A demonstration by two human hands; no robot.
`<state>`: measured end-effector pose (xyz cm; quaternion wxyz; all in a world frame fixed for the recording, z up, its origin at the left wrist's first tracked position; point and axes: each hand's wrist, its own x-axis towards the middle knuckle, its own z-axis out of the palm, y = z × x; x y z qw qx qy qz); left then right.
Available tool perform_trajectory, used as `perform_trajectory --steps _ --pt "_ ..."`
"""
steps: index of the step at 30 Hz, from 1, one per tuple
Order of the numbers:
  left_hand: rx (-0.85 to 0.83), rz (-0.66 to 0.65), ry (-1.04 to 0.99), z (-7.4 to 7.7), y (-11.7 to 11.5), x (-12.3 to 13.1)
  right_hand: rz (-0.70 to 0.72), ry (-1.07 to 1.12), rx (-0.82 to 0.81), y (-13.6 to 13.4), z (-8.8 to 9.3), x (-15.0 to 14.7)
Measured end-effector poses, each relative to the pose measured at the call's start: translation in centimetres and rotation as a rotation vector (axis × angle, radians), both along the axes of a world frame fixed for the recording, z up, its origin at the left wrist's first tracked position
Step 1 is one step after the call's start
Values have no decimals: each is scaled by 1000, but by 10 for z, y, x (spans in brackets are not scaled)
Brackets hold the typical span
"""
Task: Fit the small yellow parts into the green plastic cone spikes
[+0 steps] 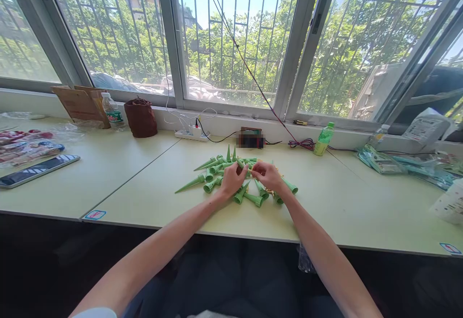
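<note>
Both hands are working close together over the pale table (144, 185), near its front edge and just above a loose heap of green spikes (217, 168). The left hand (233, 179) is pinching one green spike (239, 163) between thumb and fingers, its wide end pointing roughly toward the other hand. The right hand (267, 175) is closing thumb and fingertips on a small yellow piece (251, 170) (mostly hidden by the fingers, so its shape is escaping me). The two sets of fingertips are nearly meeting; whether piece and spike are touching, I cannot tell.

The heap is spreading around both hands: most spikes are lying on their sides, while two behind the left hand are pointing upward. More yellow bits (270, 192) are showing among the spikes under the right hand.

Farther back, a white power strip (191, 136) is sitting along the wall, and a green bottle (323, 139) is standing to the right. A large phone (39, 171) is lying well apart at the left, and a brown bag (140, 118) is resting below the window.
</note>
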<state>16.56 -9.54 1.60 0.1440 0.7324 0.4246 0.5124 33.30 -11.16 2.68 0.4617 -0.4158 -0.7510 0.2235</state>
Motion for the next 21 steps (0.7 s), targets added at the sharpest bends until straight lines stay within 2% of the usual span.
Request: perform_trajectory --steps 10,21 --pt "58 -37 37 -6 4 -2 -21 -45 26 -2 1 0" --pt "73 -66 92 -4 1 -3 -15 -52 14 -1 0 2"
